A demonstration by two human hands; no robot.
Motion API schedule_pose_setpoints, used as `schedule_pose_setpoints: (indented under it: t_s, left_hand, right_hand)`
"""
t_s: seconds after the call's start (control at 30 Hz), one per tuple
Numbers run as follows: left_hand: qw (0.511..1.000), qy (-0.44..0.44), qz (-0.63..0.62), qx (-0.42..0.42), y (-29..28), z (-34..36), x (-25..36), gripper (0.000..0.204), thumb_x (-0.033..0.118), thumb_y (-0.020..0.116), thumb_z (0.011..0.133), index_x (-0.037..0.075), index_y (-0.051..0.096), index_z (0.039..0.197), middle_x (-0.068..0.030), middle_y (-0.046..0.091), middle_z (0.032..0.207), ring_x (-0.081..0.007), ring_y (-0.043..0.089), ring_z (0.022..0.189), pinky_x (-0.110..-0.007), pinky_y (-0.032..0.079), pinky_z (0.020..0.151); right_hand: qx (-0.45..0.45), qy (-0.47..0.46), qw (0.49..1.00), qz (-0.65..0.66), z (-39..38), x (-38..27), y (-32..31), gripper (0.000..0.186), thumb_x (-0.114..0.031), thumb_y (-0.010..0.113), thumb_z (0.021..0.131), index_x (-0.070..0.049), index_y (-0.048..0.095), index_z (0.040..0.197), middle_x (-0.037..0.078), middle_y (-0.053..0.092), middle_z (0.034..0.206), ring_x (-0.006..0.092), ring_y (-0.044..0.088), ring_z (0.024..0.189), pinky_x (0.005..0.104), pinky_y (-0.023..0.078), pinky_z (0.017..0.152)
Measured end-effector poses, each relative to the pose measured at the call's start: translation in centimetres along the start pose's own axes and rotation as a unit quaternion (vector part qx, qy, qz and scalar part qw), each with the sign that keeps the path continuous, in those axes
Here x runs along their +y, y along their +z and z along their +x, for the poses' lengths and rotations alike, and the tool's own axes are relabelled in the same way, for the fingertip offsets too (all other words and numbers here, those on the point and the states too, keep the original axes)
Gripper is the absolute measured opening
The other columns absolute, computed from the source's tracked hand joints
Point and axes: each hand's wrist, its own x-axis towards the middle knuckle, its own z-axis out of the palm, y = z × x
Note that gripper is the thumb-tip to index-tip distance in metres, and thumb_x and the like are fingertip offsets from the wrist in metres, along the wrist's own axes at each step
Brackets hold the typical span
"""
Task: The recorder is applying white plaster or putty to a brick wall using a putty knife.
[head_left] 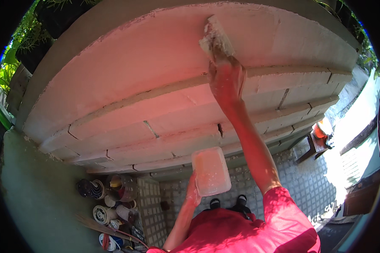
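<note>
**Brush on the wall, tub held low**

Near the top centre of the frame, the right hand point(226, 78) is closed around the handle of a wide brush point(215, 40), its coated bristles pressed against the pale stepped wall point(126, 63). The brush looks light and stiff in the handle, soft at the tip, and probably slippery where wet, so the handle is the place to hold it. At lower centre, the left hand point(193, 195) grips a shallow plastic tub point(211, 170) by its edge. The tub seems light, a little flexible, and apt to spill if tilted.

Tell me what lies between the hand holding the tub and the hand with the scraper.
In the head view, between the left hand with the tub and the right hand with the scraper, only the stepped block wall shows.
</note>
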Motion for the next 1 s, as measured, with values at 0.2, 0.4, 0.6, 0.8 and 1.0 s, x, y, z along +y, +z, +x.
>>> schedule_pose_setpoints:
  t_s: [0.2,0.4,0.6,0.8,1.0]
  left_hand:
    - [1.000,-0.004,-0.006,0.018,-1.2,-0.3,0.6,0.056,0.040,0.042,0.096,0.004,0.036,0.138,-0.0095,0.050,0.133,-0.0212,0.051,0.119,-0.036,0.041,0.102]
    - [1.000,-0.010,0.015,-0.002,-0.7,-0.4,0.2,0.059,0.044,0.043,0.096,0.004,0.036,0.138,-0.0087,0.050,0.133,-0.0208,0.050,0.120,-0.036,0.040,0.102]
    - [1.000,-0.007,0.026,-0.016,-0.5,-0.4,0.1,0.062,0.048,0.043,0.095,0.004,0.036,0.139,-0.0082,0.049,0.134,-0.0206,0.049,0.121,-0.035,0.039,0.102]
    - [0.999,-0.026,0.024,-0.002,-0.4,-0.6,0.0,0.063,0.049,0.043,0.094,0.004,0.036,0.139,-0.0084,0.049,0.135,-0.0209,0.049,0.121,-0.036,0.039,0.102]
    - [1.000,-0.020,0.020,0.013,-0.9,-0.2,-0.1,0.060,0.046,0.042,0.096,0.005,0.036,0.139,-0.0093,0.050,0.133,-0.0214,0.050,0.120,-0.036,0.040,0.102]
  right_hand:
    - [-0.083,-0.078,0.992,0.055,-3.8,-1.0,-0.4,0.046,0.004,0.059,0.065,-0.004,0.062,0.110,0.012,0.066,0.093,0.0316,0.059,0.078,0.0383,0.053,0.057]
    - [-0.011,-0.066,0.997,0.030,0.8,1.7,-3.0,0.046,0.006,0.059,0.065,-0.009,0.063,0.108,0.009,0.066,0.094,0.0311,0.058,0.077,0.0378,0.054,0.058]
    - [-0.034,-0.091,0.995,0.018,-2.0,0.4,-0.4,0.049,0.006,0.059,0.064,-0.007,0.062,0.112,0.010,0.065,0.094,0.0317,0.057,0.077,0.0394,0.053,0.060]
    - [0.000,0.057,0.994,0.097,-1.3,3.9,-5.0,0.041,-0.001,0.060,0.073,-0.008,0.062,0.114,0.016,0.064,0.083,0.0361,0.059,0.070,0.0413,0.049,0.056]
    - [0.035,0.154,0.986,0.042,-1.2,2.0,-1.9,0.033,-0.004,0.057,0.080,-0.002,0.062,0.112,0.023,0.060,0.070,0.0395,0.059,0.060,0.0443,0.046,0.055]
